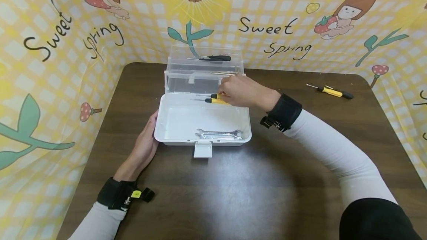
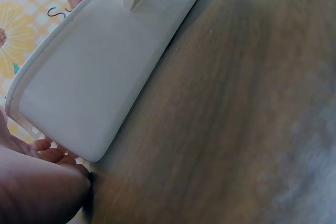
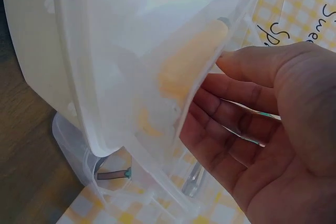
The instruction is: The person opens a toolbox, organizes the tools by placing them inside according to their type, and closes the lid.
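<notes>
The left forearm point(image 1: 96, 223), white-sleeved, enters from the near left and slants far and right. Its wrist wears a black band point(image 1: 115, 193). The left hand point(image 1: 146, 142) is turned on edge, palm toward the right; its fingertips point(image 2: 51, 155) show close together.

The right arm point(image 1: 328, 145) comes from the near right, bends, and reaches far and left, black sleeve over white. A black strap point(image 1: 285, 111) circles that wrist. The right hand point(image 1: 240, 90) is back-up, farther than the left, fingers point(image 3: 231, 114) bent, the tips partly hidden.
</notes>
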### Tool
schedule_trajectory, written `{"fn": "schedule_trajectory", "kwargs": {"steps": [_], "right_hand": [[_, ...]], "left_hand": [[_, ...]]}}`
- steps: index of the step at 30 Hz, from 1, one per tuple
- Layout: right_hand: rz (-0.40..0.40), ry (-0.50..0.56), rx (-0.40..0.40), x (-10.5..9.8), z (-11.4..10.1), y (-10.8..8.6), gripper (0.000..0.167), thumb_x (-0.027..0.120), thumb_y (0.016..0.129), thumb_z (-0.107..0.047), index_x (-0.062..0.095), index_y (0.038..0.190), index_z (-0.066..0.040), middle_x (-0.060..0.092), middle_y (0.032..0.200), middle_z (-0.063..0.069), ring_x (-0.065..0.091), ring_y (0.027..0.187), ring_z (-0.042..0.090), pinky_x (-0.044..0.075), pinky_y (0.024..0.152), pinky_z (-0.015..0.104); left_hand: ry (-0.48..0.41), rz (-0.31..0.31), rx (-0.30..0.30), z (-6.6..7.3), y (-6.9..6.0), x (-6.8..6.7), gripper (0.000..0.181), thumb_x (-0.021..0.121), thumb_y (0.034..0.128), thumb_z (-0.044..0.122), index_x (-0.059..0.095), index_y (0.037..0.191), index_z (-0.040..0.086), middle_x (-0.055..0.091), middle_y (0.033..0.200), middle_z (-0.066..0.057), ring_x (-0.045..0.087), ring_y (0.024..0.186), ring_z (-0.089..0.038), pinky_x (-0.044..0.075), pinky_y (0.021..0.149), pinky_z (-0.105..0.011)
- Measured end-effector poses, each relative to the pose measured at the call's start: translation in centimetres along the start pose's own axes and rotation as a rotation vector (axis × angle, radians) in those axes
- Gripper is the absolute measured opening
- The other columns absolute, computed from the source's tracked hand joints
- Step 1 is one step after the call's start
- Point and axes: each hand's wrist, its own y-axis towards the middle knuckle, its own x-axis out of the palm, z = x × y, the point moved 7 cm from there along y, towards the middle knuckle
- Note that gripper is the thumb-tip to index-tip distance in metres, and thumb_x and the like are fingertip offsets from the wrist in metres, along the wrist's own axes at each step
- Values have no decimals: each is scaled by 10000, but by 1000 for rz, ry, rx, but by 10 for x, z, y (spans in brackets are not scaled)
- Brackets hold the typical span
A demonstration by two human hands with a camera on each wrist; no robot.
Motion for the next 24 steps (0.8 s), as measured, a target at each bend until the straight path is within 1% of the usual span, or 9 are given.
{"fn": "schedule_trajectory", "kwargs": {"steps": [5, 10, 13, 16, 18, 20, 24], "right_hand": [[3, -10, -3, -3, -1, -3, 172, 676, 1034, -126, 806, 1103, -39, 739, 981, 101, 631, 798, 200, 533, 690, 333], [8, -21, 4, -8, -1, -11, 197, 675, 1042, -144, 802, 1165, -57, 740, 1024, 92, 634, 800, 195, 546, 682, 337], [26, -27, 4, -13, -2, -18, 200, 693, 1034, -148, 799, 1188, -77, 743, 1055, 84, 631, 786, 195, 537, 656, 337], [59, -37, -6, -19, -3, -26, 206, 724, 1016, -155, 790, 1199, -86, 748, 1088, 81, 624, 751, 203, 520, 622, 338], [80, -42, -8, -23, -3, -32, 238, 747, 1005, -179, 779, 1223, -89, 749, 1117, 87, 629, 735, 209, 518, 605, 344], [95, -52, -6, -26, -3, -38, 285, 766, 996, -219, 768, 1252, -93, 745, 1148, 89, 660, 770, 214, 543, 627, 359], [110, -58, 18, -31, 3, -51, 352, 787, 983, -287, 758, 1279, -98, 731, 1126, 82, 671, 780, 193, 556, 649, 369]], "left_hand": [[1, -1, -1, 1, 0, 0, 720, 250, 1136, 558, 79, 1721, 176, 12, 1794, -5, 24, 1636, -171, 55, 1323, -412], [-1, -4, 2, 1, 0, 1, 706, 238, 1141, 543, 81, 1720, 170, 18, 1793, -6, 30, 1634, -163, 60, 1324, -402], [-4, -7, 3, 1, 0, 1, 705, 236, 1143, 539, 79, 1720, 166, 16, 1793, -9, 27, 1635, -167, 57, 1323, -403], [-5, -6, 3, 0, 1, 0, 708, 238, 1141, 544, 80, 1720, 169, 16, 1793, -5, 25, 1636, -167, 58, 1323, -400], [-6, -5, 3, 0, 1, 0, 710, 241, 1140, 547, 83, 1720, 171, 18, 1793, -2, 26, 1636, -166, 60, 1323, -398], [-6, -4, 4, 0, 1, 0, 709, 245, 1138, 550, 91, 1720, 176, 27, 1793, 5, 32, 1635, -160, 65, 1324, -394], [-3, -10, 9, 0, 2, 0, 705, 245, 1139, 547, 95, 1720, 178, 31, 1792, 9, 36, 1633, -154, 66, 1324, -397]]}}
